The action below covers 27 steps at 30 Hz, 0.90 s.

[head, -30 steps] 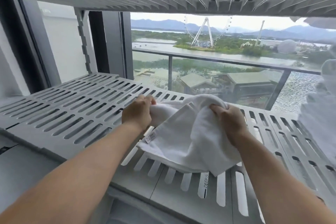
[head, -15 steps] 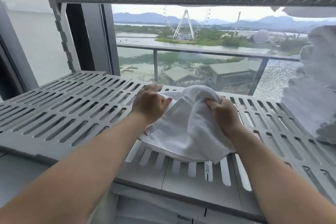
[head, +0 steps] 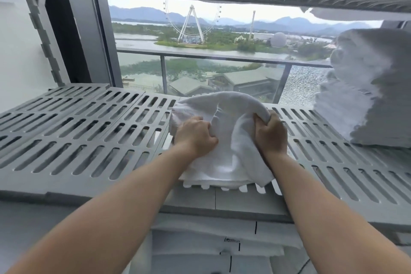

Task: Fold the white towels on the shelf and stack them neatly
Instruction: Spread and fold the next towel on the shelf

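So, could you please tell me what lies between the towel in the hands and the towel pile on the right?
Only bare slotted shelf separates the towel from the pile, as the head view shows.

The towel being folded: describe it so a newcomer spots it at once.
On the grey slotted shelf before the window, a rumpled white towel lies mid-shelf. Unlike the tall towel pile at the right end, the left hand and right hand both grip it.

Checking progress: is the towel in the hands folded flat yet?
Not yet: the towel is bunched and humped, gripped by the left hand and right hand.
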Each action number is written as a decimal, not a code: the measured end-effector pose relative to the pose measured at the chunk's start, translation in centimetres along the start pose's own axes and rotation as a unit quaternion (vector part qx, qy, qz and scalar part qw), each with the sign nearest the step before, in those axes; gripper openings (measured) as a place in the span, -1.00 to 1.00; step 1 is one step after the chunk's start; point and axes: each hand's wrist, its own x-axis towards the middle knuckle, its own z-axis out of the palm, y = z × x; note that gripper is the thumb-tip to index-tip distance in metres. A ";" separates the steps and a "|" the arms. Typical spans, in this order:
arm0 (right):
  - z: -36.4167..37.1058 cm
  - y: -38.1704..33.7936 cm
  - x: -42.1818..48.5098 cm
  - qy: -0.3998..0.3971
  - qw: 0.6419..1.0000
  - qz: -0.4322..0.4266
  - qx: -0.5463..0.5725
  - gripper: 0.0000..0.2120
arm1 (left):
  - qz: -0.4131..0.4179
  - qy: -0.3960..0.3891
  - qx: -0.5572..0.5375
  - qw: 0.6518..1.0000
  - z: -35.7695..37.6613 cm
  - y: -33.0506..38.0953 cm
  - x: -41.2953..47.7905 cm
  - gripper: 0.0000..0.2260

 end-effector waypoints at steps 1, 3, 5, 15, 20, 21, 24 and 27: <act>-0.1 -0.1 -0.1 0.017 1.000 0.009 -0.001 -0.76 | -0.011 0.007 0.013 1.000 -0.5 -0.1 -0.4 -0.83; -0.5 -0.4 0.0 0.039 0.998 0.040 0.008 -0.74 | -0.035 -0.006 0.080 0.996 -1.2 -0.3 -1.1 -0.75; -0.8 -0.6 0.3 0.050 0.995 0.080 0.027 -0.70 | -0.082 -0.050 0.150 0.984 -2.1 -0.5 -1.8 -0.52; -2.7 -0.6 1.7 -0.134 0.980 0.052 -0.136 -0.48 | -0.188 -0.191 0.345 0.899 -5.8 3.3 -0.9 -0.38; -3.7 -2.5 0.8 -0.049 0.960 -0.245 -0.127 -0.72 | 0.028 -0.035 0.205 0.978 -2.9 4.5 0.0 -0.47; -3.6 -3.0 0.7 -0.115 0.958 -0.237 -0.113 -0.70 | 0.033 -0.068 0.226 0.971 -2.1 4.7 0.2 -0.48; -2.9 -3.2 0.1 -0.336 0.907 -0.177 -0.180 -0.37 | 0.021 -0.121 0.316 0.941 -0.3 4.6 1.0 -0.51; -2.5 -2.1 0.0 -0.336 0.890 -0.204 -0.230 -0.50 | 0.002 -0.101 0.340 0.935 -0.3 4.8 1.0 -0.62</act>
